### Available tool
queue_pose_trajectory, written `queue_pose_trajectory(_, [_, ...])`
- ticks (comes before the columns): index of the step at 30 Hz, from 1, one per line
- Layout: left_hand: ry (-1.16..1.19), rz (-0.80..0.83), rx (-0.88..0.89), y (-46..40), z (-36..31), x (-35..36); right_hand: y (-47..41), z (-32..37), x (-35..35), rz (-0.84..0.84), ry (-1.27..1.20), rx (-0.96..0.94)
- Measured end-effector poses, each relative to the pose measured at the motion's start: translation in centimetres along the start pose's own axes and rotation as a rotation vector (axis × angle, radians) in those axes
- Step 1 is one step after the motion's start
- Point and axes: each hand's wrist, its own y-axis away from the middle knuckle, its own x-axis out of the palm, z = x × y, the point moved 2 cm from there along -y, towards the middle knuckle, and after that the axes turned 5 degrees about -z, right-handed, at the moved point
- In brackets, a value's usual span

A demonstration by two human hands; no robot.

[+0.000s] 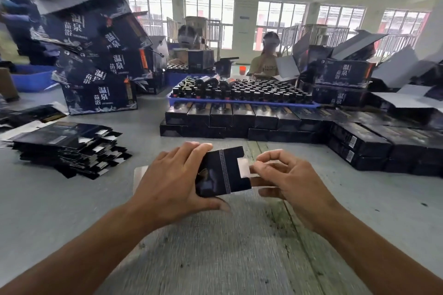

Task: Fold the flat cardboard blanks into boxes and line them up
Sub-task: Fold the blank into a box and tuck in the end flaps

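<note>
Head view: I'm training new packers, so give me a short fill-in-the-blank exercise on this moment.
1. The dark box blank is held by ____ hands.
2. The stack of flat blanks lies to the person's ____.
3. The right hand pinches the blank's ____ flap.
4. The bottles stand in a ____ tray.

Missing words: both; left; white; blue

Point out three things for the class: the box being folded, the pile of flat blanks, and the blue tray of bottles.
box being folded (pixel 221 171), head view, on its dark front panel
pile of flat blanks (pixel 67 148), head view, on the top blank
blue tray (pixel 239 102), head view, on its front rim
</note>
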Motion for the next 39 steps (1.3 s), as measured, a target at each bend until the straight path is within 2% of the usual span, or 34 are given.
queue_pose_trajectory(3, [-0.018,-0.100,0.054,-0.1,-0.2,-0.4,0.5,0.4,0.5,0.011,0.097,-0.131])
queue_pose_trajectory(6, [0.008,-0.113,0.089,0.0,-0.5,-0.7,0.9,0.7,1.1,0.037,0.157,-0.215])
queue_pose_trajectory(16, [0.049,-0.167,0.231,0.1,-1.6,-1.6,1.6,1.0,1.8,0.002,0.232,-0.314])
queue_pose_trajectory(22, [-0.085,-0.179,0.376,0.0,-1.3,-2.1,1.5,1.0,1.8,-0.020,0.227,-0.306])
queue_pose_trajectory(25, [-0.091,-0.169,0.384,0.0,-1.2,-2.0,1.5,1.1,1.7,-0.034,0.222,-0.329])
queue_pose_trajectory(33, [0.078,-0.064,0.275,0.2,-1.1,-1.7,1.7,1.1,1.7,-0.064,0.242,-0.362])
queue_pose_trajectory(39, [0.072,-0.097,0.259,0.2,-1.1,-1.8,1.7,0.9,1.8,-0.076,0.220,-0.350])
